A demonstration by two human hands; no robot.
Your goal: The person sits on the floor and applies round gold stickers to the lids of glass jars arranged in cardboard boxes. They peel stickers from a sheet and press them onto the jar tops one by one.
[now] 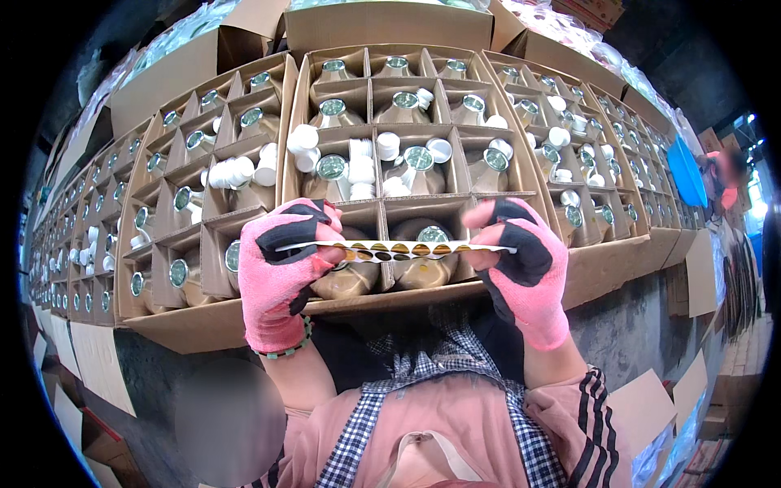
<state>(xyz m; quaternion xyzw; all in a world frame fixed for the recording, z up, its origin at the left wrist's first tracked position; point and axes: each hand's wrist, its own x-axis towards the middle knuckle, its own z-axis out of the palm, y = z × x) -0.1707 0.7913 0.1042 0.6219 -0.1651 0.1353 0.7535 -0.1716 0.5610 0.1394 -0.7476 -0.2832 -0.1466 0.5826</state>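
Observation:
A narrow white sheet of round gold stickers [399, 250] is stretched level between my hands, seen almost edge-on. My left hand [286, 272], in a pink and black glove, pinches its left end. At the other end my right hand [521, 268], gloved alike with bare fingertips showing, has thumb and fingers closed on it. Directly beneath lies an open cardboard box [390, 302] split by dividers. Each visible compartment holds a wide glass bottle [419, 167] with an open neck. White caps [361, 167] lie in stacks and loose among the bottles.
More divided boxes of bottles stand on the left [175, 236] and right [586, 175]. Behind them are cartons with bagged goods [183, 41]. At far right a person [720, 175] is beside a blue basin [687, 172]. Loose cardboard sheets [643, 403] lie lower right.

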